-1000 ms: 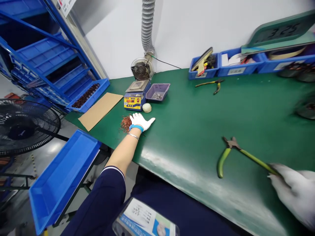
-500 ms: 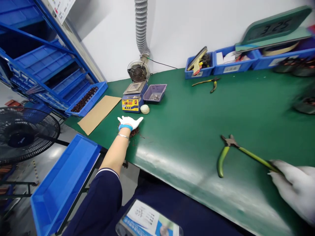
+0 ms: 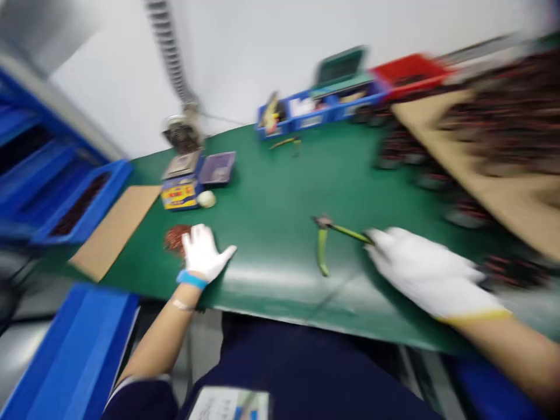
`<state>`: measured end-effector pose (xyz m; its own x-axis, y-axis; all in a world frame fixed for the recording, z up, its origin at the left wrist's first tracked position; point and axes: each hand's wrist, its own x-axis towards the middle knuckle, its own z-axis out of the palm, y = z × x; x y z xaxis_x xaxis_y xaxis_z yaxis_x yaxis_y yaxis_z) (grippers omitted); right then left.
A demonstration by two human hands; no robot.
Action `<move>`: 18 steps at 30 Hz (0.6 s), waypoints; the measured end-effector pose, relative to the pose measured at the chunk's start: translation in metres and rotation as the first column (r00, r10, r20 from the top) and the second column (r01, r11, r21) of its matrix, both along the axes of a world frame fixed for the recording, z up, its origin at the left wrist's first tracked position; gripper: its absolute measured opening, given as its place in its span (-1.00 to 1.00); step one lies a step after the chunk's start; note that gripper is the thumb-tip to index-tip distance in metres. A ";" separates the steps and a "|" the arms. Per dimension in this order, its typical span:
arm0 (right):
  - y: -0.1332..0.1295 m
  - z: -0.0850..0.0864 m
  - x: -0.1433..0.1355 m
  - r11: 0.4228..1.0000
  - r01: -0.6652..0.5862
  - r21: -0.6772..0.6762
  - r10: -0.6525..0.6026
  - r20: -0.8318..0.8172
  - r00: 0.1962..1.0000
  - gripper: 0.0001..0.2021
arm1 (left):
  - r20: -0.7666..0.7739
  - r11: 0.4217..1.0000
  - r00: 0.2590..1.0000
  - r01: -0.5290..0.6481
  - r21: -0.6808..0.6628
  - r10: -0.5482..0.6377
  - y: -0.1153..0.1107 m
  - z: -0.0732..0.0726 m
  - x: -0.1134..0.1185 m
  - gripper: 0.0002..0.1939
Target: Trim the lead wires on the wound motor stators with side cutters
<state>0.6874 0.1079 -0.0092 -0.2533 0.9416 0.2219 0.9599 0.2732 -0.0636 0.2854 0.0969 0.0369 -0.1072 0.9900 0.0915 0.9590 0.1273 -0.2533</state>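
Note:
My left hand [image 3: 201, 255], in a white glove with a blue band at the wrist, lies spread on the green table. Its fingers touch the edge of a small pile of copper-coloured wire clippings [image 3: 175, 238], part of which the hand hides. My right hand [image 3: 409, 265], also in a white glove, is closed round the end of one handle of green-handled wire cutters [image 3: 322, 248]. Their jaws stand wide apart and point away from me; the other handle rests loose toward the table's front edge.
A soldering pot [image 3: 180, 192], a purple tray [image 3: 217, 169] and a pale round lump [image 3: 206, 199] stand behind my left hand. Cardboard [image 3: 116, 233] lies at left. Blue bins [image 3: 310, 119] and second pliers [image 3: 283, 143] are at the back. Blurred dark wound parts [image 3: 516, 116] crowd the right.
My view has swung right, bringing the wound parts and a red bin into sight. My left hand has shifted right off the clippings, exposing more of them. The right hand still grips the cutters.

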 end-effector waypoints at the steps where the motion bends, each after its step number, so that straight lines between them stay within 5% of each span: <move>1: -0.007 0.018 -0.010 0.999 0.023 0.028 -0.022 -0.024 0.999 -0.58 | -0.035 0.997 0.999 0.043 0.070 -0.040 0.003 -0.001 0.004 -0.03; 4: -0.019 0.043 -0.019 0.995 0.091 0.050 -0.089 -0.033 0.995 -0.51 | -0.036 0.937 0.956 0.293 0.192 -0.292 0.015 -0.012 0.033 -0.04; 9: -0.075 0.040 0.033 0.929 0.086 0.360 -0.018 -0.188 0.982 -0.45 | 0.005 0.665 0.673 0.731 0.154 -0.740 0.019 -0.030 0.114 -0.07; 12: -0.148 0.038 0.089 0.873 0.421 0.246 -0.352 -0.282 0.893 -0.39 | 0.056 0.544 0.541 0.832 0.108 -0.839 0.019 -0.038 0.153 -0.10; 13: -0.175 0.036 0.108 0.793 0.594 0.139 -0.537 -0.302 0.788 -0.32 | 0.079 0.518 0.512 0.849 0.100 -0.855 0.021 -0.040 0.162 -0.10; 15: -0.231 0.027 0.139 0.439 0.884 -0.163 -0.893 -0.194 0.407 -0.14 | 0.122 0.484 0.472 0.869 0.100 -0.873 0.026 -0.043 0.172 -0.11; 16: -0.256 0.019 0.148 0.289 0.918 -0.272 -0.957 -0.098 0.272 -0.04 | 0.141 0.478 0.463 0.871 0.110 -0.875 0.029 -0.045 0.175 -0.11; 18: -0.295 0.001 0.153 0.225 0.891 -0.394 -0.960 0.065 0.271 0.04 | 0.174 0.472 0.449 0.871 0.132 -0.877 0.034 -0.046 0.175 -0.10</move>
<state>0.8404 -0.1875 -0.0085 0.8510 0.4916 -0.1845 0.4806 -0.8708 -0.1034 0.4603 0.1314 -0.0093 0.7964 0.5701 0.2018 0.5915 -0.8038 -0.0636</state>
